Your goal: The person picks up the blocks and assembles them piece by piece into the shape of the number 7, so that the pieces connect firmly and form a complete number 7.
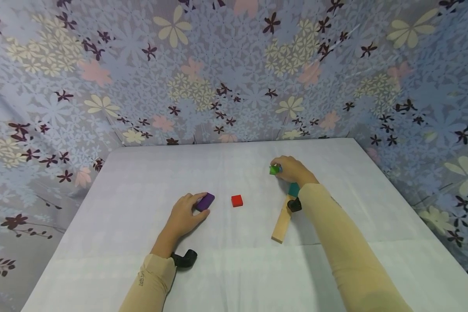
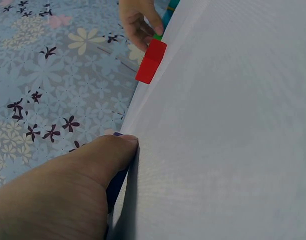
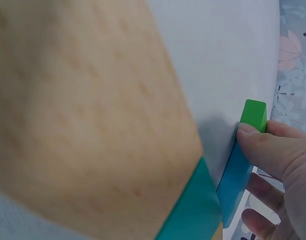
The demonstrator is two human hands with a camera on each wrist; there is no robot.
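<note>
My left hand (image 1: 183,216) grips a purple block (image 1: 206,202) on the table, fingers at its far side and thumb near its front. The left wrist view shows only a dark sliver of this block (image 2: 115,189) behind the thumb. Farther back, my right hand (image 1: 292,169) pinches a green block (image 3: 253,116) between thumb and finger. A blue block (image 3: 236,177) adjoins it, and a teal block (image 1: 294,189) comes after that. Toward me runs a long plain wooden block (image 1: 282,222), partly covered by the wrist camera. Between the hands sits a red block (image 1: 237,200).
A white cloth covers the table (image 1: 160,169), with a crease across its front part. Behind and at both sides hangs a flowered curtain (image 1: 234,73). Black wrist cameras (image 1: 185,259) stick out at both cuffs.
</note>
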